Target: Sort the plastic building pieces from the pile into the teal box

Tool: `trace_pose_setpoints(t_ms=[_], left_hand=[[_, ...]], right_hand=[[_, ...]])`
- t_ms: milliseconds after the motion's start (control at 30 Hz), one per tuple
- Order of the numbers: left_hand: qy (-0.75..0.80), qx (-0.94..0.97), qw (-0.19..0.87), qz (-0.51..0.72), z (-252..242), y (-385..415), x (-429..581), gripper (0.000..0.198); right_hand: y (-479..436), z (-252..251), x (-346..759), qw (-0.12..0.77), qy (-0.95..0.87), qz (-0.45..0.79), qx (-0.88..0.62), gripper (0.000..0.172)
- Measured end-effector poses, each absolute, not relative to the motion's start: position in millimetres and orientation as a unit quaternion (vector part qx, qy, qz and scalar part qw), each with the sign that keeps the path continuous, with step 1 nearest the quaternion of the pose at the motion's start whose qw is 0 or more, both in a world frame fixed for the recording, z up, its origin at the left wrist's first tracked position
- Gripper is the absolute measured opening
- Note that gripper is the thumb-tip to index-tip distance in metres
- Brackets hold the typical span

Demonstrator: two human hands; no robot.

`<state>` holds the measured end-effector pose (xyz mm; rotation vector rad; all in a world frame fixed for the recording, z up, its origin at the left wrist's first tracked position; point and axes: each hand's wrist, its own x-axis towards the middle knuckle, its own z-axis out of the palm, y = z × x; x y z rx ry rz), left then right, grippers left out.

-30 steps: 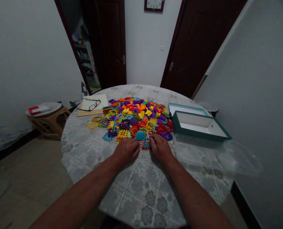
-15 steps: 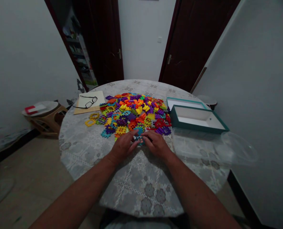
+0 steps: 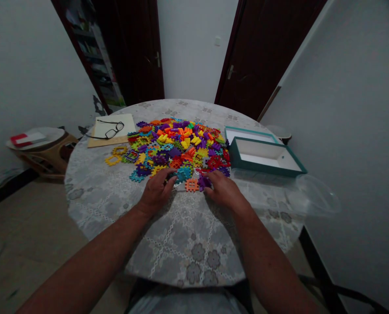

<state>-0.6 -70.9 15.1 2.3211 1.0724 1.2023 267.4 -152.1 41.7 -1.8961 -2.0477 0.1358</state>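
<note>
A heap of coloured plastic interlocking pieces lies in the middle of a round table with a patterned lace cloth. My left hand rests at the near edge of the heap, fingers curled around a teal piece. My right hand lies just right of it, fingertips pinched on a purple piece. An orange square piece sits on the cloth between the two hands.
A teal box with white inside and its lid stand right of the heap. A clear plastic lid lies at the table's right edge. Glasses rest on a notebook at back left. A stool stands left.
My hands have drawn slightly apart at the heap's near edge, leaving the orange piece lying between them. The camera has tilted down and the view has shifted.
</note>
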Motion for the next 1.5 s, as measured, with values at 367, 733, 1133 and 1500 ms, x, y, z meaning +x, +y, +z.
trace_pose_setpoints(t_ms=[367, 733, 1133, 1500], left_hand=[[0.353, 0.833, 0.137, 0.404, 13.4, -68.5, -1.2, 0.023], [0.343, 0.837, 0.139, 0.404, 12.2, -69.0, -1.1, 0.023], [0.276, 0.863, 0.169, 0.389, 14.0, -74.9, -0.3, 0.023], [0.253, 0.869, 0.194, 0.38, 16.7, -75.5, 0.8, 0.024]], right_hand=[[-146.1, 34.8, 253.5, 0.187, -0.7, 0.049, -0.687, 0.019], [-137.9, 32.9, 256.3, 0.225, -0.664, 0.01, -0.713, 0.021], [-144.8, 39.6, 233.7, 0.302, -0.779, 0.089, -0.543, 0.026], [-150.0, 39.2, 229.3, 0.322, -0.813, 0.117, -0.471, 0.029]])
